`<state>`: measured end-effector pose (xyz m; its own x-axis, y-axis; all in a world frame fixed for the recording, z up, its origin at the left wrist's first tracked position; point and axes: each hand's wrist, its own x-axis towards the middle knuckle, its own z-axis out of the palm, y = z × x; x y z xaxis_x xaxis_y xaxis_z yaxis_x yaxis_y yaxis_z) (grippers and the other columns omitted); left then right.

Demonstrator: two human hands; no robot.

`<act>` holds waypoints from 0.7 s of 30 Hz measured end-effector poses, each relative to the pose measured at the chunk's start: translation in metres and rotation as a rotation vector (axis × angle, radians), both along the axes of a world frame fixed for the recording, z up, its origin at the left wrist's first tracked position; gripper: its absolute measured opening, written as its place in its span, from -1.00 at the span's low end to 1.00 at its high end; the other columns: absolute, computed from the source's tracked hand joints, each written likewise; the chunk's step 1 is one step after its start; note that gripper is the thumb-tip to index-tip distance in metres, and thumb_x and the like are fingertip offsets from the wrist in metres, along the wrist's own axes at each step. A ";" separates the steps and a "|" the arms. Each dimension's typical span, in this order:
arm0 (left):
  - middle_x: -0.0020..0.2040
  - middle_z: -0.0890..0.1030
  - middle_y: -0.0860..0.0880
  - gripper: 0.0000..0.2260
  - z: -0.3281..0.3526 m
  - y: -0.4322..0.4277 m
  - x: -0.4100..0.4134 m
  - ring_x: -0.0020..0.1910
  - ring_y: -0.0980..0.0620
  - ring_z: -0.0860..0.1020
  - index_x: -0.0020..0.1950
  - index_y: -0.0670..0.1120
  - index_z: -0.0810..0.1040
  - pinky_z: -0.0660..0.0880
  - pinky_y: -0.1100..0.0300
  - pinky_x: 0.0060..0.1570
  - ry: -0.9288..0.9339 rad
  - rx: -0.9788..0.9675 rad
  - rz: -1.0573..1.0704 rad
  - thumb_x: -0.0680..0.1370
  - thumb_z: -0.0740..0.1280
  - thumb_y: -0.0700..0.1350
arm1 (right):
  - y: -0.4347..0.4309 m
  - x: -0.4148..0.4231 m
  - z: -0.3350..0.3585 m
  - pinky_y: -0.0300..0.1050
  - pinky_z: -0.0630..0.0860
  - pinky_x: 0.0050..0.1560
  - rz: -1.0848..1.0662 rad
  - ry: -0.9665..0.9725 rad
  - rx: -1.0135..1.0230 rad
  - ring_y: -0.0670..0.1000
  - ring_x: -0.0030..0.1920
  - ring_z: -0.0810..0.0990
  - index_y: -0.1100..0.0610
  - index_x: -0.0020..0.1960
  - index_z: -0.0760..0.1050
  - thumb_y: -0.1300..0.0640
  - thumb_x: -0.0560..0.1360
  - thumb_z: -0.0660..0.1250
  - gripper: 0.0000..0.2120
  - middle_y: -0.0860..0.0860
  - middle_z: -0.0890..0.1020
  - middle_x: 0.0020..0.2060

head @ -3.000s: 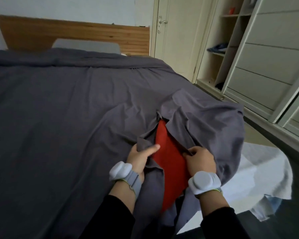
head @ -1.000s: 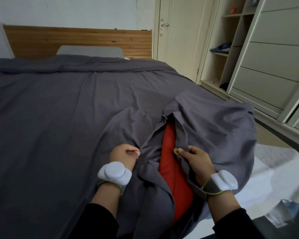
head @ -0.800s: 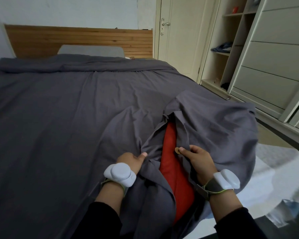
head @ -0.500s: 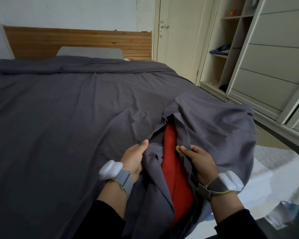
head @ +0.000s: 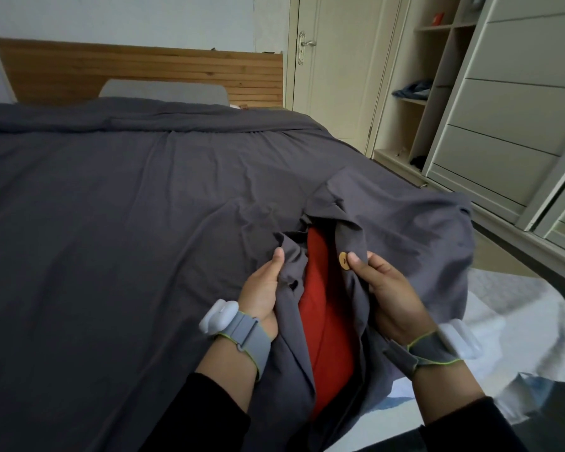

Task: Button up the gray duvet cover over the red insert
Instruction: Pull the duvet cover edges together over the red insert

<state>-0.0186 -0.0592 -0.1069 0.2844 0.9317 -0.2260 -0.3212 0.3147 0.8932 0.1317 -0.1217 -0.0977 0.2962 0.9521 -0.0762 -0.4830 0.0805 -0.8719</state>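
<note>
Evidently mid-fastening. Left of the red insert (head: 327, 321): left hand (head: 263, 290) grips the left flap of the gray duvet cover (head: 128, 223), thumb (head: 278, 257) on top, fingers curled under the cloth, mostly hidden. The hold lifts the flap, likely to turn up its buttonhole (head: 293, 283), a dark slit just at the insert's left edge. Insert itself shows as a long red strip in the open gap, cover on both sides, all on the bed. Right of it: wooden button (head: 343, 261) on the opposite flap, right hand (head: 388, 288) pinching the cloth just beside it, presenting it. Button and hole apart, the insert between them.
</note>
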 end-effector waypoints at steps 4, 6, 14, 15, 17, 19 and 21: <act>-0.22 0.71 0.01 -0.83 0.008 0.002 -0.014 -0.20 0.13 0.66 -0.13 -0.06 0.65 0.55 0.32 -0.16 0.023 0.066 -0.117 0.49 0.34 0.02 | -0.001 0.000 0.001 -0.23 0.61 -0.18 -0.007 0.007 -0.002 -0.03 -0.24 0.64 0.23 -0.01 0.56 0.24 0.53 0.27 -0.89 0.07 0.69 -0.23; -0.22 0.71 0.02 -0.89 0.010 0.004 -0.024 -0.19 0.15 0.66 -0.09 -0.07 0.66 0.53 0.36 -0.15 0.181 0.140 -0.158 0.46 0.40 -0.08 | -0.001 0.000 0.001 -0.23 0.63 -0.18 -0.011 -0.002 -0.014 -0.03 -0.23 0.65 0.23 0.00 0.56 0.25 0.52 0.29 -0.89 0.09 0.68 -0.21; -0.14 0.66 -0.18 -0.71 0.000 0.017 -0.038 -0.10 -0.13 0.61 -0.13 -0.20 0.56 0.52 -0.11 0.08 0.509 0.313 0.106 0.46 0.36 0.05 | 0.000 0.005 0.004 -0.19 0.61 -0.11 -0.047 -0.061 -0.014 0.01 -0.14 0.63 0.25 0.13 0.53 0.19 0.54 0.29 -0.79 0.12 0.65 -0.11; -0.11 0.66 -0.17 -0.69 0.003 0.015 -0.033 -0.08 -0.11 0.61 -0.11 -0.20 0.56 0.52 -0.08 0.09 0.432 0.294 0.132 0.47 0.35 0.06 | -0.001 0.006 0.007 -0.19 0.60 -0.08 -0.051 -0.055 0.010 0.01 -0.12 0.63 0.26 0.15 0.52 0.19 0.54 0.29 -0.78 0.12 0.65 -0.10; -0.09 0.65 -0.13 -0.71 0.007 0.009 -0.022 -0.06 -0.04 0.61 -0.05 -0.18 0.57 0.54 0.08 0.01 0.330 0.238 0.132 0.52 0.29 0.05 | 0.000 0.001 0.009 -0.21 0.58 -0.10 -0.055 -0.062 0.034 0.00 -0.13 0.62 0.26 0.12 0.53 0.19 0.53 0.30 -0.79 0.11 0.65 -0.12; -0.12 0.63 -0.10 -0.73 0.005 0.002 -0.010 -0.13 0.02 0.61 -0.01 -0.17 0.57 0.54 0.31 -0.18 0.279 0.162 0.080 0.57 0.23 0.02 | 0.001 -0.009 0.003 -0.24 0.57 -0.19 -0.052 -0.125 -0.008 0.01 -0.21 0.60 0.23 0.02 0.56 0.21 0.51 0.33 -0.87 0.11 0.65 -0.17; -0.08 0.63 -0.13 -0.75 0.000 -0.004 -0.002 -0.16 0.00 0.60 0.03 -0.18 0.55 0.53 0.32 -0.28 0.192 0.038 0.014 0.58 0.22 -0.01 | 0.002 -0.018 -0.008 -0.22 0.59 -0.18 -0.039 -0.209 -0.083 0.03 -0.21 0.62 0.24 0.00 0.58 0.24 0.49 0.35 -0.89 0.14 0.68 -0.17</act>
<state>-0.0208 -0.0634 -0.1073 0.2266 0.9440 -0.2396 -0.1482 0.2766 0.9495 0.1133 -0.1196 -0.1060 0.3503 0.9326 -0.0868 -0.2888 0.0193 -0.9572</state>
